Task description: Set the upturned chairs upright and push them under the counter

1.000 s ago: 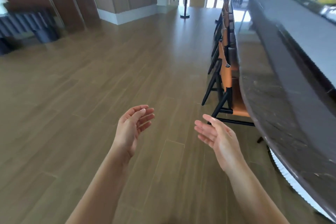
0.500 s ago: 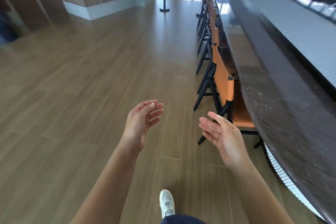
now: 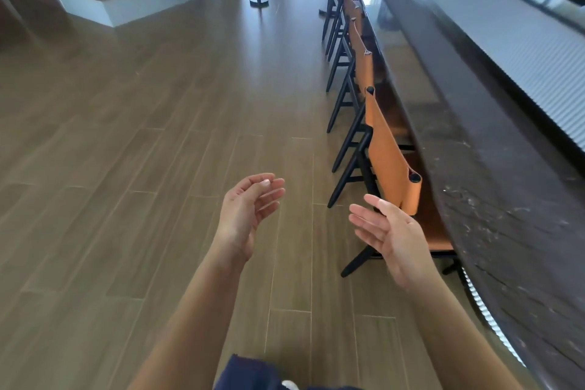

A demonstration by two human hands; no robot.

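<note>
Closer now than a moment ago, the nearest chair (image 3: 389, 165) stands upright, tucked under the table (image 3: 493, 187). Left hand (image 3: 243, 215) and right hand (image 3: 392, 237) hover released, empty. Every visible chair looks done; no upturned one shows.

Bare forearms and hands, no sleeves; navy clothing (image 3: 253, 372) and a white shoe (image 3: 289, 385) below.

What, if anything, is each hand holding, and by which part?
Nothing. The left hand and right hand are both open and empty, beside the nearest chair.
</note>
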